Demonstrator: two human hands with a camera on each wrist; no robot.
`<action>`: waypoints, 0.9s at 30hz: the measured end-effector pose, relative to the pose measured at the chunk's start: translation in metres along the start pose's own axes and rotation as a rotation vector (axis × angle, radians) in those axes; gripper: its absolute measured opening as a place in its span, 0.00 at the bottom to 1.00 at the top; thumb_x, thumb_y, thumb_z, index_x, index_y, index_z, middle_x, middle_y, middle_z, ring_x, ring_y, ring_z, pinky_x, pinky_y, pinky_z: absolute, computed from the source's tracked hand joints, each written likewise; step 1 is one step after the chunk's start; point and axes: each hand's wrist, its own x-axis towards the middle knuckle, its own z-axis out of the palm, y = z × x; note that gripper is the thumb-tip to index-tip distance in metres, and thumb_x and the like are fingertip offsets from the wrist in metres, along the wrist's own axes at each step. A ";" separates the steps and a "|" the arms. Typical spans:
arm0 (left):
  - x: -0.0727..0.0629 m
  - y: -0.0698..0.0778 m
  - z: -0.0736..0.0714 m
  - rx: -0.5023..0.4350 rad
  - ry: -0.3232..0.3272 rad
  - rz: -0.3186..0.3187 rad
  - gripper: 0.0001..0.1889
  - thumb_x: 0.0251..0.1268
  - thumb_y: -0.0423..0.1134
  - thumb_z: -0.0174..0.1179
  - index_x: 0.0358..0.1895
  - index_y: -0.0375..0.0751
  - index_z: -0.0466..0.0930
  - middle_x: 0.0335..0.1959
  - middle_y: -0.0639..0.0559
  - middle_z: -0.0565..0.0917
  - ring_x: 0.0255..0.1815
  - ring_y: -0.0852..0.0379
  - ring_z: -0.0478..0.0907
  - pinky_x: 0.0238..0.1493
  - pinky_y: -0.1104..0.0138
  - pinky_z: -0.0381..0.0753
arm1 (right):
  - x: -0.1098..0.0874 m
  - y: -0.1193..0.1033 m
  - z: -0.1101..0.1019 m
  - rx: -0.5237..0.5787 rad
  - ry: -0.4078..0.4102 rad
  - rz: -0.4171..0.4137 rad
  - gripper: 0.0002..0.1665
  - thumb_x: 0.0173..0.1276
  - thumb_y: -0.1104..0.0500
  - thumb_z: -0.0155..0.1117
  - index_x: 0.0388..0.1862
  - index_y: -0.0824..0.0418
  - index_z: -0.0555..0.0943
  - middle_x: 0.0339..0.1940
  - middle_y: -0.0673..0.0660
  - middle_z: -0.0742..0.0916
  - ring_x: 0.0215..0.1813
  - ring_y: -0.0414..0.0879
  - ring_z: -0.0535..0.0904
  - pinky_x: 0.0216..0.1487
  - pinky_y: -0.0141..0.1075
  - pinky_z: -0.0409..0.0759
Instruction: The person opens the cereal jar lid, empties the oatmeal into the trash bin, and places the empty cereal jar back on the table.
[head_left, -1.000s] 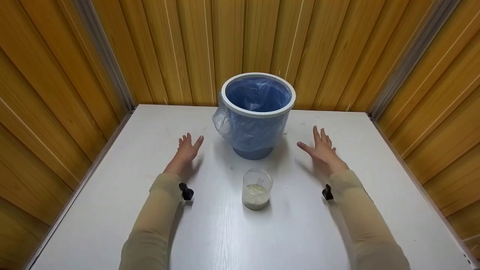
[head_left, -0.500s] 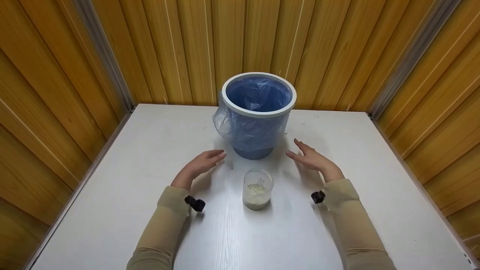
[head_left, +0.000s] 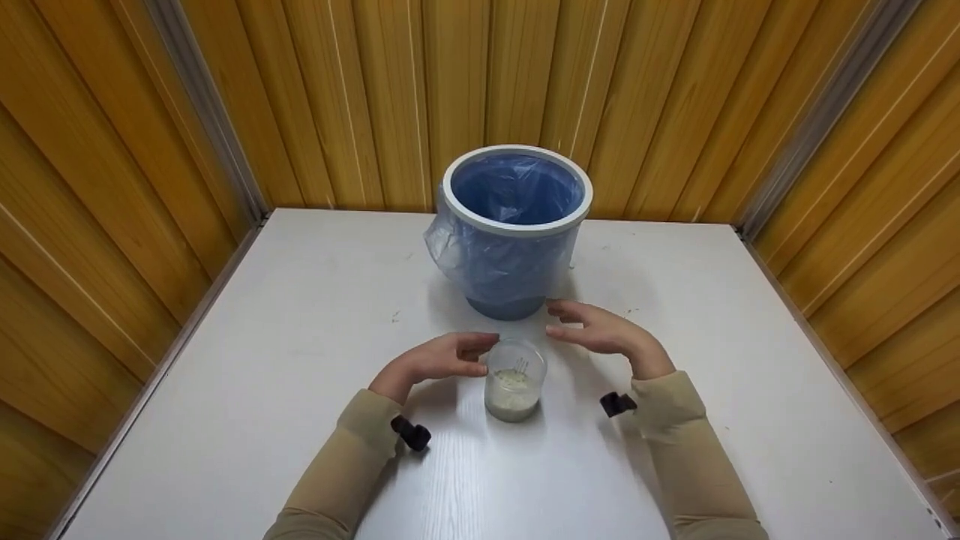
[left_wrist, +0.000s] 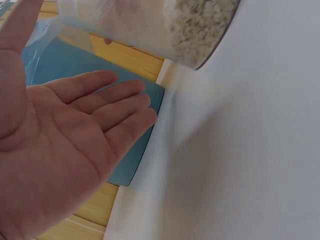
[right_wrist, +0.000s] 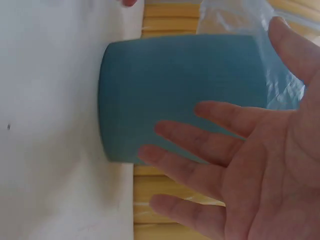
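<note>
A clear plastic cup [head_left: 513,391] stands upright on the white table, its lower part filled with pale flaky bits, seen closely in the left wrist view. My left hand [head_left: 439,357] is at the cup's left side, thumb and fingers spread around that side; whether they touch it I cannot tell. In the left wrist view the palm [left_wrist: 60,135] shows with its fingers extended and nothing in them. To the cup's right, my right hand [head_left: 604,330] hovers apart from it. Its fingers [right_wrist: 190,142] are spread in the right wrist view and hold nothing.
Behind the cup stands a blue trash bin [head_left: 506,307] with a pale rim and a clear liner bag [head_left: 448,251] bulging at its left. Small crumbs lie on the table [head_left: 300,315]. Wood-look panels [head_left: 360,97] wall the back and sides.
Both hands have moved inward and nearer to me, from beside the bin to the cup. The left hand has come right up to it. Cup and bin have stayed in place.
</note>
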 end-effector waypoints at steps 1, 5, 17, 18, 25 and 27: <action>0.001 0.000 0.002 -0.018 -0.014 0.005 0.44 0.67 0.51 0.69 0.80 0.36 0.59 0.80 0.40 0.65 0.81 0.43 0.62 0.81 0.52 0.61 | -0.002 -0.003 0.002 0.014 -0.012 -0.016 0.49 0.74 0.37 0.60 0.82 0.63 0.60 0.80 0.66 0.68 0.80 0.66 0.64 0.78 0.63 0.61; 0.005 -0.004 0.010 -0.099 -0.061 0.033 0.47 0.63 0.48 0.73 0.80 0.36 0.58 0.80 0.41 0.66 0.81 0.45 0.62 0.80 0.55 0.63 | -0.009 -0.015 0.012 0.034 -0.028 -0.097 0.43 0.74 0.42 0.64 0.79 0.63 0.66 0.77 0.66 0.73 0.77 0.66 0.68 0.77 0.65 0.62; 0.012 -0.005 0.030 -0.118 -0.082 0.104 0.45 0.54 0.33 0.77 0.76 0.42 0.64 0.70 0.50 0.75 0.68 0.60 0.72 0.73 0.65 0.70 | -0.018 -0.045 0.042 -0.045 0.010 -0.251 0.47 0.64 0.45 0.76 0.77 0.58 0.70 0.76 0.61 0.76 0.75 0.61 0.72 0.75 0.62 0.67; 0.012 -0.005 0.031 -0.115 -0.076 0.101 0.46 0.53 0.32 0.77 0.76 0.42 0.64 0.70 0.50 0.75 0.69 0.60 0.72 0.73 0.65 0.70 | -0.019 -0.046 0.044 -0.061 0.017 -0.250 0.47 0.63 0.44 0.77 0.77 0.58 0.70 0.76 0.60 0.76 0.76 0.60 0.71 0.76 0.60 0.67; 0.012 -0.003 0.039 -0.028 0.009 0.058 0.48 0.49 0.32 0.80 0.76 0.43 0.65 0.67 0.51 0.77 0.66 0.57 0.74 0.69 0.63 0.73 | -0.023 -0.052 0.056 -0.156 0.034 -0.255 0.49 0.60 0.45 0.79 0.76 0.60 0.71 0.76 0.59 0.76 0.79 0.58 0.68 0.77 0.57 0.66; 0.012 -0.003 0.040 -0.011 0.030 0.055 0.48 0.49 0.34 0.80 0.76 0.42 0.65 0.67 0.49 0.78 0.66 0.55 0.75 0.68 0.62 0.73 | -0.025 -0.054 0.058 -0.171 0.042 -0.255 0.50 0.59 0.45 0.80 0.76 0.59 0.71 0.76 0.59 0.75 0.79 0.58 0.68 0.77 0.57 0.66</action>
